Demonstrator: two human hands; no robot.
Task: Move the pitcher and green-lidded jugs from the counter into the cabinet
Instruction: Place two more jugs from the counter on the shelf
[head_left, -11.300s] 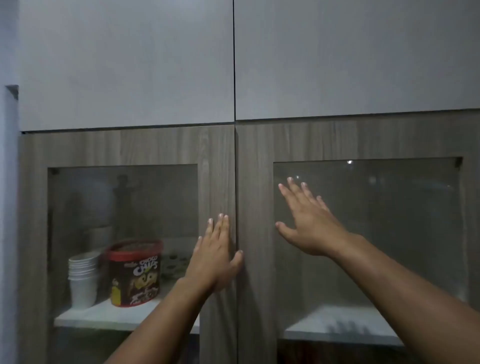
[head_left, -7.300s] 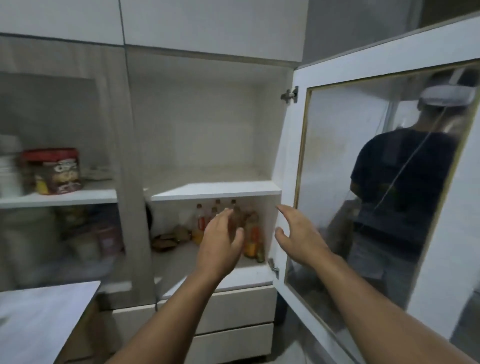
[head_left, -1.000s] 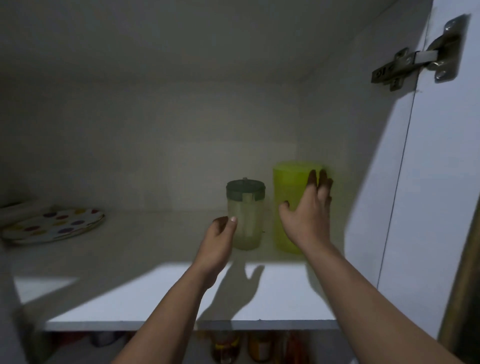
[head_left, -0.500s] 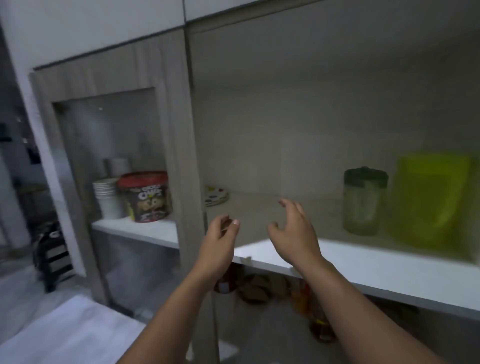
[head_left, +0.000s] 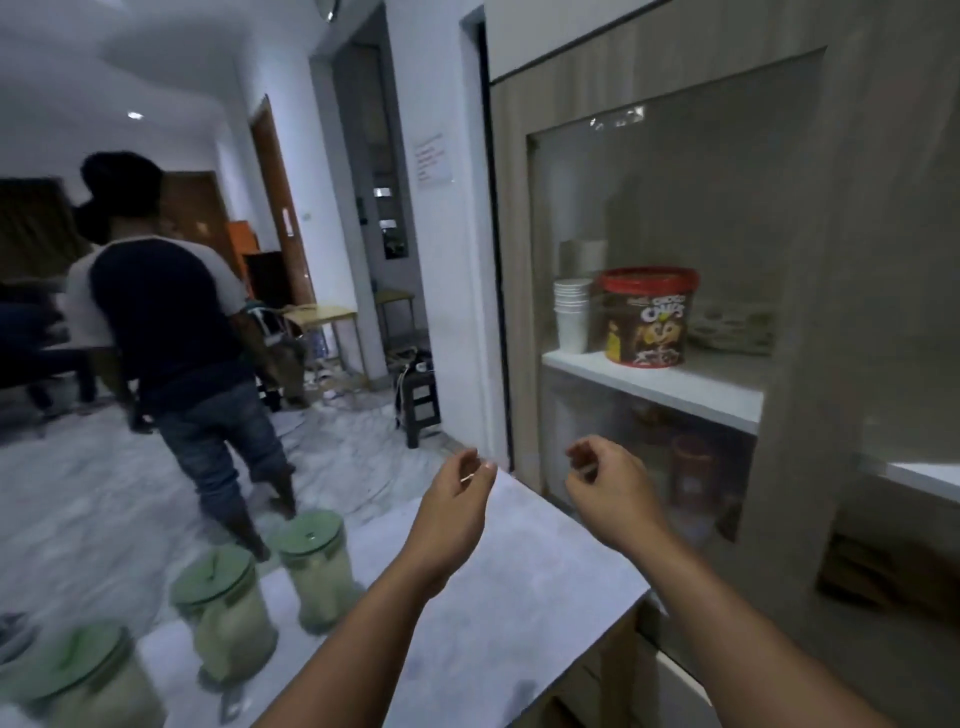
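Observation:
Three clear jugs with green lids stand on the grey counter (head_left: 498, 597) at the lower left: one (head_left: 317, 566) nearest my hands, a second (head_left: 228, 613) left of it, a third (head_left: 83, 686) blurred at the frame's edge. My left hand (head_left: 457, 499) hangs over the counter, right of the jugs, empty with fingers loosely curled. My right hand (head_left: 608, 488) is level with it in front of the cabinet's glass door (head_left: 675, 208), also empty and loosely curled. The open cabinet section shows only as a shelf edge (head_left: 919, 473) at the far right; the pitcher is out of view.
Behind the glass, a stack of white cups (head_left: 571, 317) and a red-lidded cereal tub (head_left: 647, 317) sit on a shelf. A person in a dark shirt (head_left: 171, 332) walks away across the floor beyond the counter. A small stool (head_left: 418, 400) stands by the wall.
My view has swung left from the open cabinet shelf to the counter. Both hands have drawn back from the shelf, empty; the jug and yellow-green pitcher stayed on it, now out of view.

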